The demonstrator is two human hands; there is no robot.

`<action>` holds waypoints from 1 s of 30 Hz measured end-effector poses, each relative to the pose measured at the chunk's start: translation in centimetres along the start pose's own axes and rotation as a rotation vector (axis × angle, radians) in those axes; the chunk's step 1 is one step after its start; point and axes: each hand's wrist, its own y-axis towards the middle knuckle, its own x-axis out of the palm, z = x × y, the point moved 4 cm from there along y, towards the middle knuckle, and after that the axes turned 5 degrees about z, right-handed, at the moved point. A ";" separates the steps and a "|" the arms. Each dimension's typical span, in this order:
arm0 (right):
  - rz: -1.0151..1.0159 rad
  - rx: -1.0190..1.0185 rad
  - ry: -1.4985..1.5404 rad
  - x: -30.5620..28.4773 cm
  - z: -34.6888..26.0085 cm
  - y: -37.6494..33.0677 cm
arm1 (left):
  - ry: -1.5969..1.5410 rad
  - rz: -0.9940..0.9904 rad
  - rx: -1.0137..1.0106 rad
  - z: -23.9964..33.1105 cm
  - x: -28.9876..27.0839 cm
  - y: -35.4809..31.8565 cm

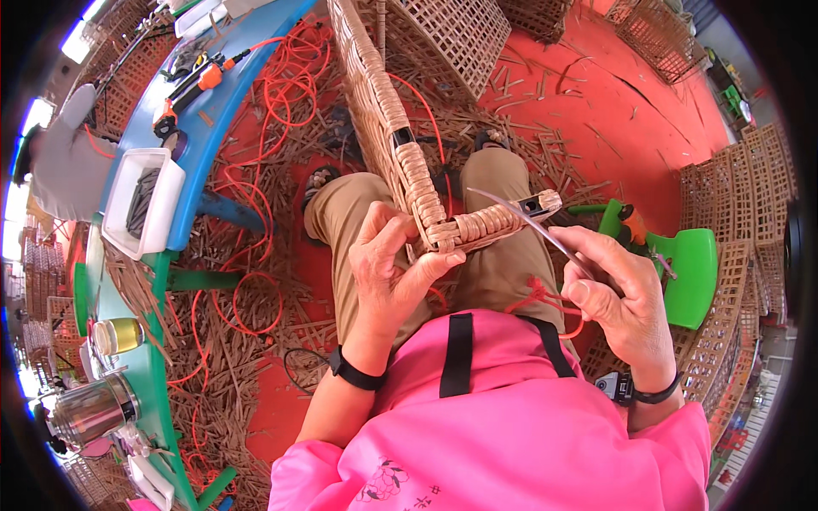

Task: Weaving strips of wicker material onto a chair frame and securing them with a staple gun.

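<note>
A woven wicker panel with a braided edge stands across my knees, its corner toward me. Dark bits of its frame show through gaps in the wrapping. My left hand pinches that near corner between thumb and fingers. In my right hand is a knife with a thin, pointed blade; any handle is hidden by the fingers. The blade slants up and left across the short wrapped arm of the corner, near its right end. Whether it touches the weave I cannot tell.
Cut strips and orange hose litter the red floor. At left, a blue table holds a power tool and a white bin; a metal mug sits nearby. To the right are a green chair and woven baskets.
</note>
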 end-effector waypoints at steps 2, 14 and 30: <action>-0.010 -0.023 -0.097 -0.1 -0.6 -0.2 | 0.000 0.020 0.017 0.1 0.0 0.0; 0.022 -0.298 -0.429 2.1 -1.4 -1.6 | -0.090 0.022 -0.037 0.4 0.0 0.0; 0.017 -0.350 -0.756 2.7 -5.0 -2.1 | -0.124 0.031 -0.053 0.0 0.1 -0.4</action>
